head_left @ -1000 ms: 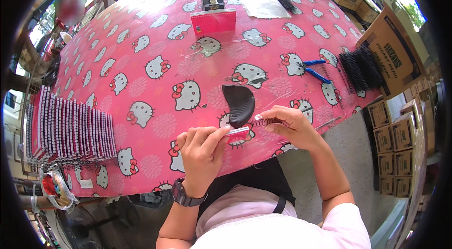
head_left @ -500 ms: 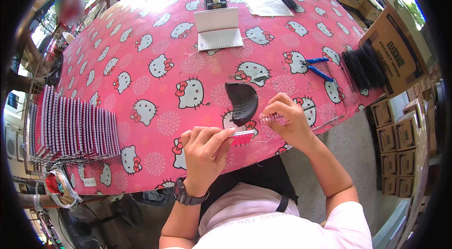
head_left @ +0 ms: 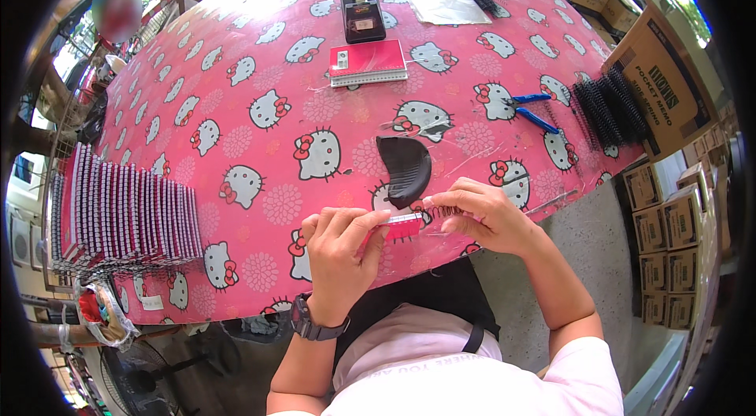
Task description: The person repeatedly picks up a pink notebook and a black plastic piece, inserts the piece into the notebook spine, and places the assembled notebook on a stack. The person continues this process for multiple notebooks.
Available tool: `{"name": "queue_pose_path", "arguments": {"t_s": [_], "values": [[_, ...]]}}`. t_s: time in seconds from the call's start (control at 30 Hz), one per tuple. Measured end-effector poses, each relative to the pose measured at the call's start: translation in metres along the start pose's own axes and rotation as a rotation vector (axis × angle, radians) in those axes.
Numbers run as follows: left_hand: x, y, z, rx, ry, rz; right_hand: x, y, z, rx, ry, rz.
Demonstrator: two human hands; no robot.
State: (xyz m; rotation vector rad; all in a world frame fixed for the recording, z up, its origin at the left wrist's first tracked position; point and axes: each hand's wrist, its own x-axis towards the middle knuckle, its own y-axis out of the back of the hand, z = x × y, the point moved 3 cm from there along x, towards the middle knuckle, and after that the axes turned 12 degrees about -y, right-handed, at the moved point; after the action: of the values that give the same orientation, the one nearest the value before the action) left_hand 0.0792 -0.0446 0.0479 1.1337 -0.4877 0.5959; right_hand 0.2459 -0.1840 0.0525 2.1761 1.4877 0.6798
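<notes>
Between the fingers and thumb of my left hand (head_left: 339,247) is a small memo pad (head_left: 405,226) with a pink-red cover, its white edge turned up. My right hand (head_left: 490,215) pinches a thin dark spiral coil (head_left: 447,211) at the pad's right end. Whether the coil's tip sits in the pad's holes is too small to tell. Just beyond both hands lies a curved black ribbed piece (head_left: 406,172) on the pink patterned tablecloth (head_left: 283,156).
Farther out are a closed red memo pad (head_left: 368,60) and a black tape dispenser (head_left: 361,18). Blue-handled pliers (head_left: 537,114) lie right, near black spiral coils (head_left: 610,110) and a cardboard box (head_left: 661,81). Many bound pads (head_left: 134,207) stand in rows at left.
My right hand has come slightly left and lower, bringing the coil to the pad's end. The far memo pad's raised cover has fallen shut. My left hand has hardly moved.
</notes>
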Motion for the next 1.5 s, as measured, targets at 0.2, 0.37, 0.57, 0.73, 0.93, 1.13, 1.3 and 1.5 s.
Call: {"name": "queue_pose_path", "arguments": {"t_s": [0.2, 0.37, 0.57, 0.73, 0.93, 1.13, 1.3, 1.5], "values": [[0.002, -0.002, 0.004, 0.066, 0.034, -0.050, 0.002, -0.005, -0.004, 0.042, 0.082, 0.133], [0.002, -0.003, 0.011, 0.097, -0.015, -0.090, -0.001, -0.009, 0.005, 0.122, -0.047, -0.001], [0.009, -0.013, 0.022, -0.036, -0.019, -0.089, 0.001, -0.011, -0.007, 0.172, -0.163, -0.086], [0.008, -0.006, 0.026, -0.003, -0.058, -0.196, 0.025, -0.004, 0.008, 0.155, -0.245, -0.204], [0.004, -0.006, 0.027, -0.034, -0.051, -0.271, 0.066, -0.013, 0.035, -0.478, -0.029, -0.211], [-0.001, 0.003, 0.014, 0.036, -0.076, -0.198, 0.075, -0.018, 0.042, -0.457, 0.056, -0.149], [-0.018, 0.013, -0.009, 0.103, -0.061, -0.168, 0.038, 0.000, 0.047, 0.441, -0.107, -0.335], [-0.019, 0.011, -0.011, 0.064, -0.081, -0.111, 0.017, -0.011, 0.027, 0.216, -0.335, -0.328]]}}
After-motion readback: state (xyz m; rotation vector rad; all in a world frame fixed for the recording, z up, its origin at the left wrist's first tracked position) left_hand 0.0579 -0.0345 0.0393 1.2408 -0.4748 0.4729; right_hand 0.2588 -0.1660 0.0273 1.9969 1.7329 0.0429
